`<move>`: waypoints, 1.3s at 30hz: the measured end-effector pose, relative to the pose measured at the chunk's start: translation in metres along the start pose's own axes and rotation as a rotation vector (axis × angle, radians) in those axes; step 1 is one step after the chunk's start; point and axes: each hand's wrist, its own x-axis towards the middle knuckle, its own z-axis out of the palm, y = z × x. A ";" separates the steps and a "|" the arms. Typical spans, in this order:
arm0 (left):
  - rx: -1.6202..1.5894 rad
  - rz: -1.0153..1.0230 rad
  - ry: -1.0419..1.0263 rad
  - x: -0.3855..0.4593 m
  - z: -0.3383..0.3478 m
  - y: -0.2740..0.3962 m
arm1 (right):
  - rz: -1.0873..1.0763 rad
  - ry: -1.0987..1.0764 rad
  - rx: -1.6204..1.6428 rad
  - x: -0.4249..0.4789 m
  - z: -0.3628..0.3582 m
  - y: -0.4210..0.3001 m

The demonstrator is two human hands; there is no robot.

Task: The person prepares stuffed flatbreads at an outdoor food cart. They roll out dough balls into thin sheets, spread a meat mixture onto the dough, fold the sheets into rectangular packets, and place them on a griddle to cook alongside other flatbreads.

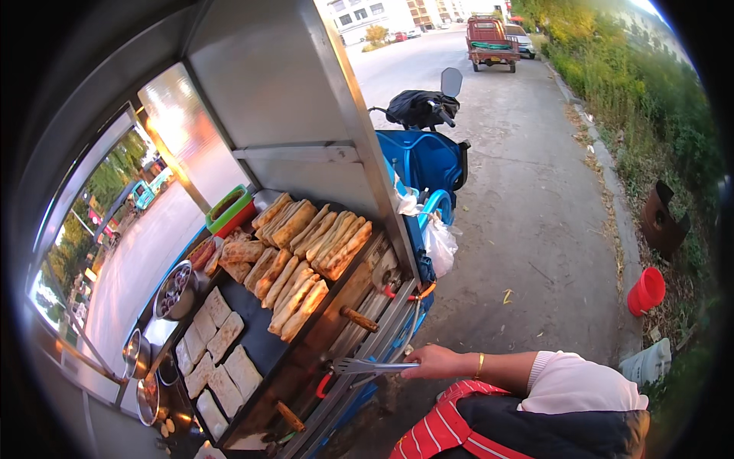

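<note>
My right hand [438, 362] is closed around the handle end of metal food tongs [370, 366] with a slotted tip. The tongs are over the front edge of a cart, apart from the food. My left hand is out of view. Before me, a dark flat griddle [250, 301] carries several pale flat dough pieces [226, 335] at its near left. Browned, folded flatbreads [312, 229] stand in rows and stacks toward its far end. Two wooden handles, the farther [359, 319] and the nearer [291, 416], stick out of the cart's front.
Behind the griddle are a green and red plastic container [231, 211] and a metal bowl [175, 291] of dark pieces. A metal panel [275, 74] rises at the far end, beside a blue vehicle [421, 158]. A red bucket [646, 291] stands by the kerb.
</note>
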 end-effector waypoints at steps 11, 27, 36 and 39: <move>0.020 0.056 0.052 -0.090 -0.118 -0.099 | -0.222 -0.112 -0.249 0.055 0.028 -0.094; 0.374 0.019 0.304 -0.151 -0.226 -0.198 | -0.368 -0.477 -0.954 0.179 0.183 -0.236; 0.516 -0.076 0.481 -0.169 -0.320 -0.253 | -0.410 -0.356 -0.473 0.179 0.236 -0.204; 0.545 -0.111 0.511 -0.168 -0.340 -0.276 | -0.660 -0.128 -0.464 0.193 0.236 -0.175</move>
